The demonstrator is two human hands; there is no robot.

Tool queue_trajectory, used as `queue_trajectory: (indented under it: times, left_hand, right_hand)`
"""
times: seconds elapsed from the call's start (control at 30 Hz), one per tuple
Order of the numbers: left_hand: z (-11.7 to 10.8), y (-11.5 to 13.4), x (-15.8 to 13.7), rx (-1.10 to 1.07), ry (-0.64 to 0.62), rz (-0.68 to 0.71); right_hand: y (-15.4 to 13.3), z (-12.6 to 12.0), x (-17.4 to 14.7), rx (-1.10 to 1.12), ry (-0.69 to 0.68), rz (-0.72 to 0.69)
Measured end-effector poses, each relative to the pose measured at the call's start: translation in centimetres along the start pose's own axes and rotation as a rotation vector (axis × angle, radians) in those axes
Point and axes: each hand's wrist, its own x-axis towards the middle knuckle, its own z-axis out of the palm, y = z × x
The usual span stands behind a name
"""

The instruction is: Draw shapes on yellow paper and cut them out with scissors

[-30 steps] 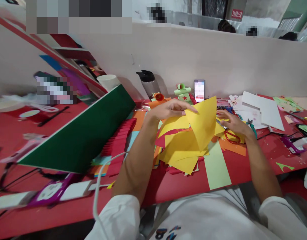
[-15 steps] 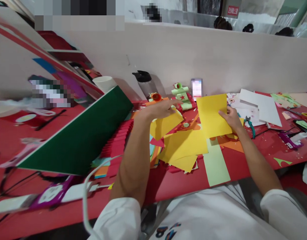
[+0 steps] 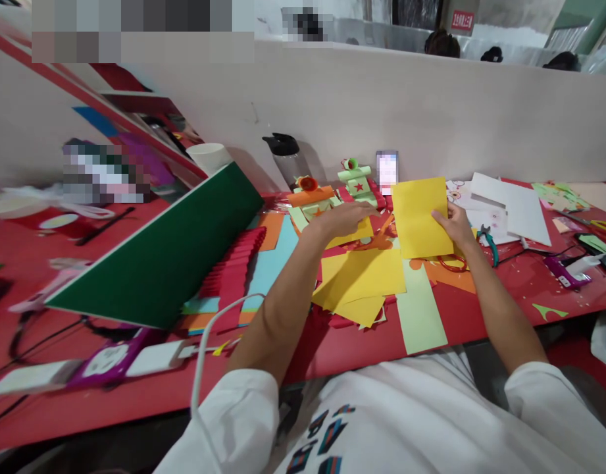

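Observation:
My right hand (image 3: 455, 227) grips an upright sheet of yellow paper (image 3: 418, 217) by its right edge, the thumb on its face. My left hand (image 3: 351, 220) is over a smaller-looking piece of yellow paper (image 3: 360, 234) that has moved along with it; the fingertips underneath are partly hidden. More yellow sheets (image 3: 362, 276) lie in a loose pile between my arms. A pale green strip (image 3: 421, 313) lies beside that pile. Behind my left hand stand paper figures, one orange (image 3: 310, 195) and one light green with a red star (image 3: 356, 184).
A dark green board (image 3: 159, 257) leans at the left, near folded red paper (image 3: 236, 270) and a purple power strip (image 3: 108, 359). A white cable (image 3: 200, 368) loops by my left arm. Red-handled scissors (image 3: 452, 264), pliers (image 3: 491, 245) and white card (image 3: 524, 210) lie right; a bottle (image 3: 285, 158) and phone (image 3: 387, 171) stand behind.
My left hand has moved right with its yellow paper, uncovering blue sheets and the orange figure. The right hand still holds its sheet, nearly in place. The view has shifted slightly.

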Motion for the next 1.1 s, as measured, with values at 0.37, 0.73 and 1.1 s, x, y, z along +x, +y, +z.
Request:
queue_trajectory:
  times: [0.37, 0.73, 1.1]
  left_hand:
    - [1.2, 3.9, -4.3, -0.055, -0.071, -0.209]
    - [4.5, 2.9, -7.3, -0.199, -0.097, -0.263]
    - [5.3, 0.8, -6.9, -0.285, -0.01, -0.22]
  right_hand:
    - [-0.9, -1.4, 0.2, -0.12, -0.114, -0.008]
    - [-3.0, -3.9, -0.5, -0.659, -0.324, 0.149]
    - [-1.4, -4.3, 0.2, -0.89, -0.032, -0.063]
